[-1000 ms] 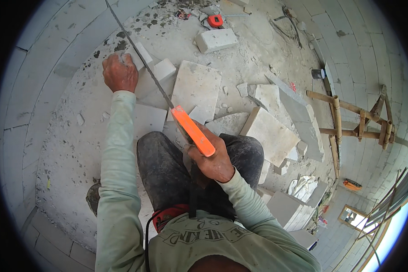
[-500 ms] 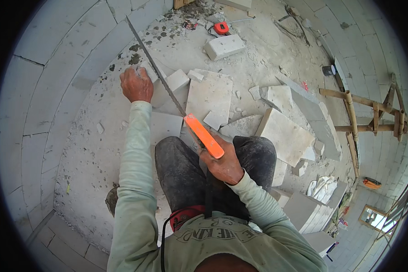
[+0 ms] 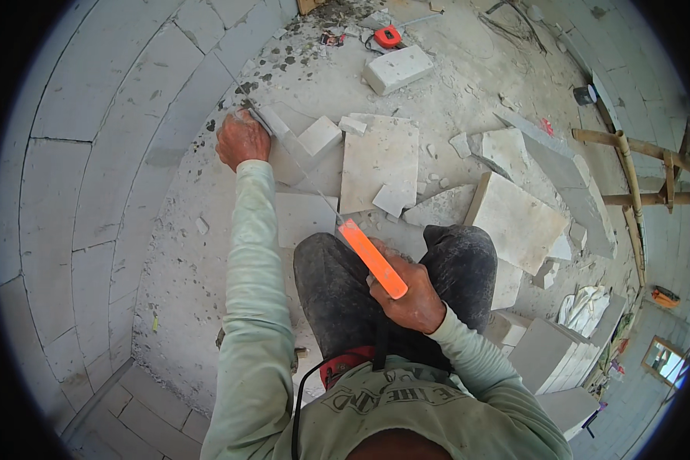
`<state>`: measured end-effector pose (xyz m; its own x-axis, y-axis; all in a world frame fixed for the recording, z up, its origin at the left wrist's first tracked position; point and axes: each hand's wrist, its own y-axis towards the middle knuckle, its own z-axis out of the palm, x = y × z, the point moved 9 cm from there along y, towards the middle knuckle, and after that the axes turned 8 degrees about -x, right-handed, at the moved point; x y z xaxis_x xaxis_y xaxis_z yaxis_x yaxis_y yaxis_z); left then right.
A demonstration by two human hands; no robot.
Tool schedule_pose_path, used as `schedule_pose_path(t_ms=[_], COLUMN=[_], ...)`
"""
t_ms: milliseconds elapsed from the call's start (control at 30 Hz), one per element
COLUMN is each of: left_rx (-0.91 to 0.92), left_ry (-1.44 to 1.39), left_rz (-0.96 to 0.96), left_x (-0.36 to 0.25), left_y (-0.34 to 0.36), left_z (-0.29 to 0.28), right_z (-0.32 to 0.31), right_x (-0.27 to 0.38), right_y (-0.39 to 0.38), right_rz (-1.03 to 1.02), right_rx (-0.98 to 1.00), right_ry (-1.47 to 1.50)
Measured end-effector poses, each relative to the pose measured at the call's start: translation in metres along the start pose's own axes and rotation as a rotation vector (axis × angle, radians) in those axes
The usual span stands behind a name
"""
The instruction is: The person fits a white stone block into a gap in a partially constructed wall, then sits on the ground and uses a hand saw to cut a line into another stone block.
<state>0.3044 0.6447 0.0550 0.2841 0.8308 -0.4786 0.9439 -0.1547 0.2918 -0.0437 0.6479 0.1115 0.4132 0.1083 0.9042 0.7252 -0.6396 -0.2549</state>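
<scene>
At near centre, gripping a saw by its orange handle with the right hand, fingers clamped around it, between dark-trousered knees. Angling the thin blade toward the far left, past the left hand. Holding left hand at far left, fingers curled just beside the blade and a narrow pale block; can't tell if clamped on either. To the right of that block, see a chunky block and a flat pale slab on the floor, with a square offcut at the slab's near-right corner. Farther right, see a thick slab amid broken pieces. At far centre, see a red tape measure just beyond a brick-shaped block.
</scene>
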Motion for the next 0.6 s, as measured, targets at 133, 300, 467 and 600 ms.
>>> schedule_pose_path(t_ms=[133,300,467,600], left_rx=[0.082,0.047,0.032,0.008], left_ry=[0.042,-0.026,0.016,-0.049], left_rz=[0.041,-0.001,0.05,0.134], left_x=[0.0,0.013,0.0,0.007], left_y=[0.008,0.016,0.025,0.006], left_z=[0.009,0.009,0.009,0.016], right_z=[-0.017,0.013,-0.008,0.003], right_x=[0.018,0.027,0.027,0.026], right_y=[-0.027,0.062,-0.014,0.046], right_rz=[-0.107,-0.131,-0.259,-0.039], right_rx=[-0.071,-0.027,-0.185,-0.053], right_ry=[-0.058,-0.16,-0.073,-0.075])
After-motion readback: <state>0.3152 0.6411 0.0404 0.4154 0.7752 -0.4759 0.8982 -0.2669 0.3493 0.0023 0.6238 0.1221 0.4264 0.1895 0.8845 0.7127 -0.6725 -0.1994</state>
